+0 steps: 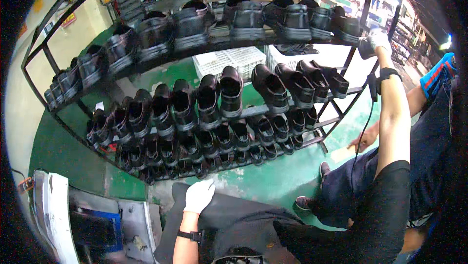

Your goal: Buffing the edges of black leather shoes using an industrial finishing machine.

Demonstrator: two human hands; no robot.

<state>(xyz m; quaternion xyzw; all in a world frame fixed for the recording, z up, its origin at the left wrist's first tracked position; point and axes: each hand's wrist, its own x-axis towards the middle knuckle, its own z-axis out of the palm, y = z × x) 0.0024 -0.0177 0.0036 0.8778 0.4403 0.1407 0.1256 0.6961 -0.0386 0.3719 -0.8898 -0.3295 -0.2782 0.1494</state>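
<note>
"What does the shoe (pixel 366 49) look like?"
"Black, rounded at the end that shows, and partly covered by the right hand (pixel 379 40)."
"Where is it?"
"At the right end of the rack's (pixel 214 47) upper row. Its exact tilt is hard to tell."

a shoe workshop, shown by the metal rack (pixel 136 65) of black shoes (pixel 231 93).
</note>
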